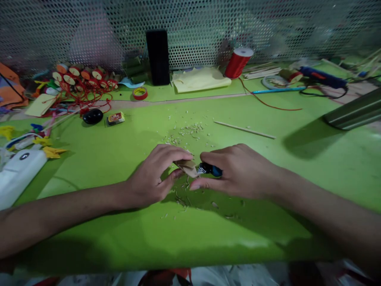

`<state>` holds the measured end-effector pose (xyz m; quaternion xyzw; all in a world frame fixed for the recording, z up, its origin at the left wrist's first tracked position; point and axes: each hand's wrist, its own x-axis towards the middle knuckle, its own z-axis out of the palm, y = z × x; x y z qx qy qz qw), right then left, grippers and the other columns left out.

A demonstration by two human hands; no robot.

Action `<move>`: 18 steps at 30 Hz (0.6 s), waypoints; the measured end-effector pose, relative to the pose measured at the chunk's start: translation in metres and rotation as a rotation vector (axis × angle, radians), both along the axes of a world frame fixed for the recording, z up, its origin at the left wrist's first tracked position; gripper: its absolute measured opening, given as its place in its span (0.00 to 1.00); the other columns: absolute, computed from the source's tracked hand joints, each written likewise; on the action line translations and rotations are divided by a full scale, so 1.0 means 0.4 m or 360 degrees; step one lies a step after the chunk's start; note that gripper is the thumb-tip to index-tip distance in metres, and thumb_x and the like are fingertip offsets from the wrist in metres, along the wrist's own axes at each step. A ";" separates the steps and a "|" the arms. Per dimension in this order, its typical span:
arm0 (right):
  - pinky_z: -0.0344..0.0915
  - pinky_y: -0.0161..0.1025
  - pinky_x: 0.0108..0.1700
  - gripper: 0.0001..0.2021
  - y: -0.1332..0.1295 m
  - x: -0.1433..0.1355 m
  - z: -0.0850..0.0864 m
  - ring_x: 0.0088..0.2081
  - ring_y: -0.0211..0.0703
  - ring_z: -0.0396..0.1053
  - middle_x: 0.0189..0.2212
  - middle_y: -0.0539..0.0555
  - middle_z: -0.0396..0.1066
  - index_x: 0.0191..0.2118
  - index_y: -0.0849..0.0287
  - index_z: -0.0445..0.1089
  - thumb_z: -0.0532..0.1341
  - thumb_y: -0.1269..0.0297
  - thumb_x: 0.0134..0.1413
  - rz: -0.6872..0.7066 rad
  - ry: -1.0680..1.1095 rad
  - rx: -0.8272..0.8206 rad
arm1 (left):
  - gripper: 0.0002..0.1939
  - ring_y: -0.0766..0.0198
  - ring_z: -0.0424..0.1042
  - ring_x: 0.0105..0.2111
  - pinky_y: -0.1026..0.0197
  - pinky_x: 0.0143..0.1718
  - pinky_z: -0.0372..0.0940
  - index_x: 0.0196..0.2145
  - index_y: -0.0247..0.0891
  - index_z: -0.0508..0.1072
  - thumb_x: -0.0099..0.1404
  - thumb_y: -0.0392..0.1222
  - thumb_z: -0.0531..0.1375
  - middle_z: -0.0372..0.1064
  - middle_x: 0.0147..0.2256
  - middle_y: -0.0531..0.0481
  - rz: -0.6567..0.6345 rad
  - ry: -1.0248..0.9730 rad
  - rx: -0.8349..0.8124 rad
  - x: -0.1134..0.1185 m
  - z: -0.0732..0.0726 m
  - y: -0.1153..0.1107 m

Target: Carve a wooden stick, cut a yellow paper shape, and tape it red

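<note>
I'm looking down on a glossy green tabletop (98, 234), backed by a perforated metal screen (196, 24). Pale shavings (190, 129) are scattered over its middle, and a thin wooden stick (244, 129) lies beyond the right hand. Along the back I see a black smartphone (157, 57) standing upright, folded yellow paper (201, 79), a tilted spool of red cord (238, 63) and a blue glue gun (323, 77). A heap of small cylinders with red strings (85, 77) sits at the back left, with a matchbox (116, 118) and a shiny black object (93, 116) in front of it. A metallic cylinder (354, 109) juts in from the right edge, well apart from both hands.

The carved wooden piece (187, 167) is between my hands, pinched in the left hand (156, 172) by thumb and fingers. My right hand (238, 171) grips a dark-handled cutter (210, 169), its blade at the piece's right end; I can't tell whether they touch.
</note>
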<state>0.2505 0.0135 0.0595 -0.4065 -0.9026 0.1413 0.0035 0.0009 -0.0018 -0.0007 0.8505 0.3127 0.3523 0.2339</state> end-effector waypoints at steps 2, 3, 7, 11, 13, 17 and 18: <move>0.41 0.38 0.28 0.41 0.002 -0.002 -0.002 0.21 0.37 0.56 0.20 0.52 0.69 0.34 0.58 0.71 0.47 0.20 0.60 -0.0045 -0.0054 0.0099 | 0.17 0.53 0.75 0.55 0.42 0.58 0.73 0.62 0.45 0.73 0.78 0.42 0.60 0.78 0.53 0.45 -0.0019 -0.0012 0.0021 0.001 0.000 0.000; 0.41 0.37 0.28 0.41 0.003 -0.003 -0.003 0.21 0.38 0.57 0.21 0.52 0.70 0.34 0.58 0.71 0.48 0.19 0.59 -0.0059 -0.0080 0.0135 | 0.17 0.53 0.75 0.55 0.43 0.57 0.73 0.62 0.45 0.73 0.78 0.43 0.59 0.78 0.53 0.45 -0.0027 -0.0014 0.0026 0.001 0.000 0.001; 0.42 0.37 0.28 0.42 0.005 -0.005 -0.006 0.22 0.40 0.60 0.24 0.54 0.73 0.34 0.58 0.70 0.47 0.17 0.57 -0.0092 -0.0118 0.0181 | 0.18 0.54 0.75 0.56 0.45 0.58 0.72 0.63 0.44 0.72 0.79 0.43 0.59 0.78 0.54 0.45 -0.0067 -0.0023 0.0032 0.000 0.002 0.001; 0.42 0.37 0.29 0.41 0.004 -0.005 -0.012 0.23 0.41 0.63 0.25 0.55 0.74 0.36 0.58 0.70 0.48 0.19 0.58 -0.0088 -0.0084 0.0160 | 0.20 0.55 0.74 0.56 0.46 0.59 0.71 0.65 0.43 0.70 0.79 0.42 0.58 0.78 0.55 0.44 -0.0109 -0.0018 0.0069 -0.002 -0.005 0.003; 0.42 0.37 0.29 0.40 0.002 -0.005 -0.015 0.23 0.41 0.63 0.26 0.55 0.74 0.37 0.59 0.70 0.49 0.20 0.60 -0.0082 -0.0083 0.0158 | 0.20 0.55 0.74 0.56 0.47 0.58 0.71 0.65 0.43 0.70 0.78 0.42 0.59 0.78 0.55 0.44 -0.0109 -0.0015 0.0083 -0.003 -0.008 0.005; 0.43 0.37 0.28 0.40 0.000 -0.007 -0.019 0.23 0.43 0.65 0.26 0.55 0.75 0.38 0.59 0.70 0.49 0.20 0.60 -0.0083 -0.0098 0.0168 | 0.20 0.56 0.74 0.55 0.49 0.58 0.71 0.65 0.43 0.70 0.79 0.43 0.58 0.77 0.56 0.44 -0.0111 0.0004 0.0091 -0.003 -0.007 0.006; 0.43 0.37 0.28 0.40 0.000 -0.007 -0.020 0.24 0.43 0.66 0.26 0.55 0.75 0.38 0.59 0.70 0.49 0.20 0.60 -0.0084 -0.0101 0.0176 | 0.20 0.56 0.74 0.55 0.49 0.58 0.71 0.65 0.43 0.70 0.79 0.43 0.58 0.77 0.56 0.44 -0.0107 0.0010 0.0091 -0.002 -0.005 0.006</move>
